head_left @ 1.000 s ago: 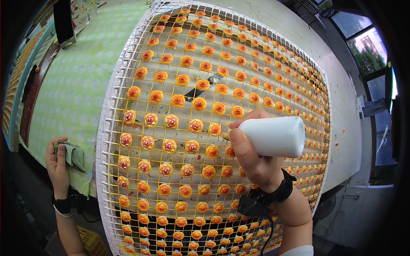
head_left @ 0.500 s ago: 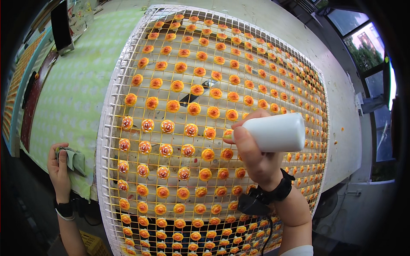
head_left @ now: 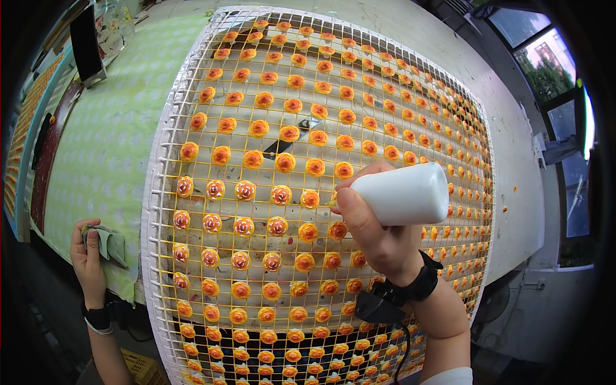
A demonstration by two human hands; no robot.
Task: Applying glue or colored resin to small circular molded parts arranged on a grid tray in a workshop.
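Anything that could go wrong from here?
The right hand points the white bottle toward a partly white-marked flower; squeezing too hard might blot it. The black cable hanging below the right wrist could snag on the orange flowers around it.

On our left, a pale green cloth (head_left: 106, 154) with lighter spots covers a surface. At its far end we see a black upright panel (head_left: 86, 45), with clear, glassy clutter (head_left: 117, 27) just beside it. Along the cloth's left side run a dark red strip (head_left: 51, 159) and a light-blue-edged frame (head_left: 30, 144) bearing orange rows. Low on our left sits a yellow crate (head_left: 144, 369).

To our right, small orange bits (head_left: 505, 208) lie on a pale tabletop (head_left: 516, 160). Beyond it we have dark-framed windows (head_left: 564, 120), with green foliage (head_left: 545, 76) outside, and a greyish cloth (head_left: 559, 154) hanging near them.
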